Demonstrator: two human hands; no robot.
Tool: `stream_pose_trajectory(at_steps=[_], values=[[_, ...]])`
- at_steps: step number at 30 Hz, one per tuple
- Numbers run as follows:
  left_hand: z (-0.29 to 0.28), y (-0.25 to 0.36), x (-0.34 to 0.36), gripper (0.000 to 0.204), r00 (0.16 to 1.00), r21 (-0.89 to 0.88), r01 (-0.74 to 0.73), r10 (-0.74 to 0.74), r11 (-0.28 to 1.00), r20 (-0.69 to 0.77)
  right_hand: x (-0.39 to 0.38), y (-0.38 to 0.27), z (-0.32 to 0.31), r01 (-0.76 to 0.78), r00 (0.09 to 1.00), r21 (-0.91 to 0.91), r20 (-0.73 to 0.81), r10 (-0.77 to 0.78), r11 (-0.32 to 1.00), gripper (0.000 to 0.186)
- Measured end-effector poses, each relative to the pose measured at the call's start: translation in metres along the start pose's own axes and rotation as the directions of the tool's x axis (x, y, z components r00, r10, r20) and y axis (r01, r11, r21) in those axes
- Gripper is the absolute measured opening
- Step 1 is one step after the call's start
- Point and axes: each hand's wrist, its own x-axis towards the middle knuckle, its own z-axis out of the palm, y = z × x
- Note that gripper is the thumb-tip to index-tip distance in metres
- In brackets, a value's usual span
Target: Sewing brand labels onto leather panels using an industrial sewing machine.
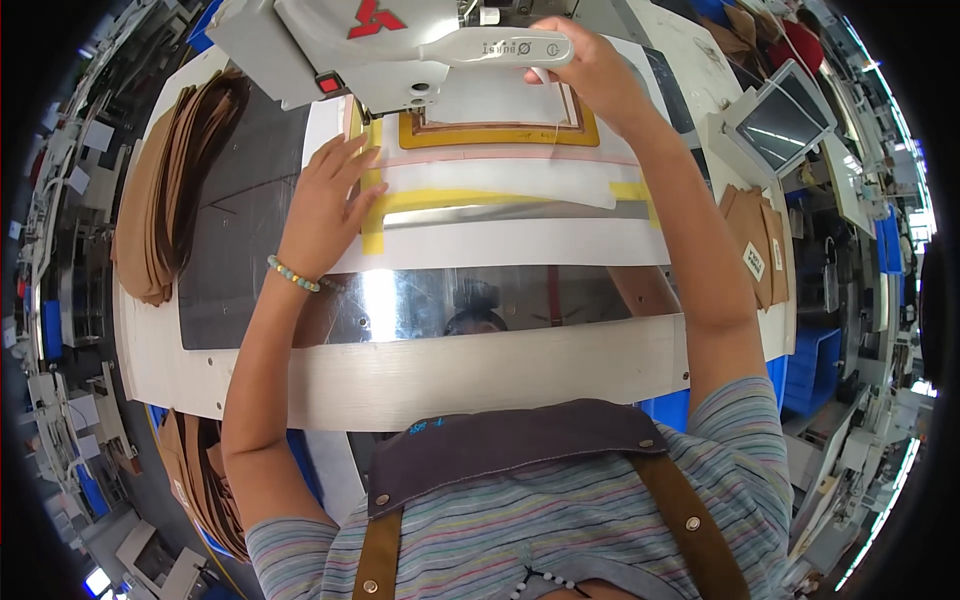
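Note:
My right hand is closed around the right end of a pale grey, handle-shaped device with a button mark on it. The device's narrow left end overlaps the white sewing machine head. My left hand lies with fingers spread on a white template sheet, beside a strip of yellow tape. Its fingertips are just below the machine's needle area. A yellow frame with a brown inner border lies on the sheet, below the device. The machine head partly hides the frame's upper side.
Stacked brown pieces lie at the left table edge. More labelled brown pieces are at the right, below a tilted screen. A shiny metal plate runs along the pale front table edge. A blue bin stands lower right.

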Motion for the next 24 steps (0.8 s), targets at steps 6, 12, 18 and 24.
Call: stream_pose_trajectory(at_steps=[6,12,18,24], values=[[0.023,0.004,0.011,0.053,0.987,0.094,-0.091,0.077,0.991,0.138,0.031,0.039,0.001,-0.002,0.921,-0.298,0.371,0.117,0.955,0.015],[0.025,0.002,0.016,0.069,0.972,0.119,-0.079,0.050,0.990,0.232,0.038,0.043,0.032,-0.051,0.882,-0.379,0.416,0.220,0.924,0.018],[0.028,0.007,0.028,0.072,0.947,0.155,-0.079,0.025,0.985,0.321,0.040,0.042,0.060,-0.062,0.886,-0.314,0.420,0.197,0.947,0.021],[0.037,0.005,0.029,0.076,0.969,0.143,-0.083,0.046,0.986,0.243,0.043,0.046,0.026,0.112,0.907,-0.317,0.420,0.033,0.942,0.019]])
